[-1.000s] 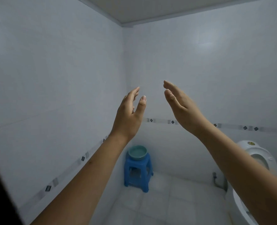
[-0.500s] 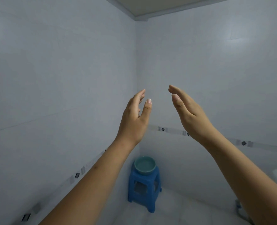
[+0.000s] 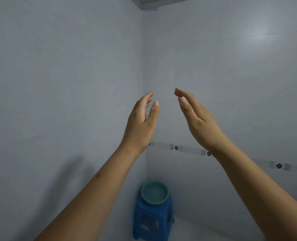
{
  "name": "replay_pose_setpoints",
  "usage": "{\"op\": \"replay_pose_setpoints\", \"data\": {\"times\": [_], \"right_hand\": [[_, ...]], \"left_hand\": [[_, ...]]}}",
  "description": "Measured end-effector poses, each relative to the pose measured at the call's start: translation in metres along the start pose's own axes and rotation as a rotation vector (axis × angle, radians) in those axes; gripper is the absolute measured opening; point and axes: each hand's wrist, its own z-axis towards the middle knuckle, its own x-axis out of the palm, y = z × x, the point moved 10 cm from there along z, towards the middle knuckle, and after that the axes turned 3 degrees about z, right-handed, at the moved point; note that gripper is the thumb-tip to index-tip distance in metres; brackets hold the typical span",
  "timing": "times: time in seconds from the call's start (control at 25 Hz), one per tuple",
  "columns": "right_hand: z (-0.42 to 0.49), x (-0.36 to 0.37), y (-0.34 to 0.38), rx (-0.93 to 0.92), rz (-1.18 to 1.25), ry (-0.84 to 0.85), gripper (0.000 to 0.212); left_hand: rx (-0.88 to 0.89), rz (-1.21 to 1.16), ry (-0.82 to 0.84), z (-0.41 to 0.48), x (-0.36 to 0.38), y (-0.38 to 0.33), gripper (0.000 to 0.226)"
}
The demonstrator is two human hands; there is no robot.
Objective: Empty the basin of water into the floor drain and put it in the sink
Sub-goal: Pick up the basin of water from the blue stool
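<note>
While both bare arms reached up, the left hand [image 3: 140,122] and right hand [image 3: 196,117] faced each other, open and empty.
Far below, the round teal basin [image 3: 154,193] sat on a blue plastic stool [image 3: 153,221].

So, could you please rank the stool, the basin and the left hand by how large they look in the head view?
1. Left hand, largest, though it is much nearer the camera, so that says nothing of true size.
2. Stool.
3. Basin, sitting on the stool and narrower than it.
</note>
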Motion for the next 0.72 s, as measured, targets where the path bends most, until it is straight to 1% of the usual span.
{"op": "replay_pose_setpoints", "data": {"times": [0.28,0.44,0.56,0.72], "right_hand": [[0.08,0.022,-0.103,0.052,-0.021,-0.022,0.059],[0.135,0.023,-0.166,0.03,0.008,-0.042,0.066],[0.178,0.025,-0.216,0.011,0.031,-0.023,0.069],[0.233,0.026,-0.275,0.028,0.051,-0.009,0.064]], "left_hand": [[-0.026,-0.025,0.026,0.087,0.05,0.095,0.048],[-0.012,-0.025,0.011,0.141,0.088,0.144,0.049],[-0.017,0.0,0.007,0.184,0.121,0.179,0.049],[-0.028,0.009,0.005,0.238,0.15,0.217,0.049]]}}
